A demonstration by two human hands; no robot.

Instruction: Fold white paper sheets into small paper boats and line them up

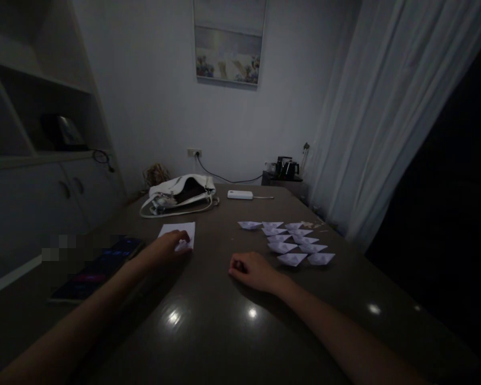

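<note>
Your right hand is curled, left hand on flat white paper, eleven o'clock, both pinches indeterminable; folded white paper boats, one o'clock, complete.

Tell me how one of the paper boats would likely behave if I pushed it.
The paper boats look like thin folded paper, so one would probably slide at a light push. Pinched hard, those thin sides might crumple. Packed this closely, it could bump its neighbours.
</note>
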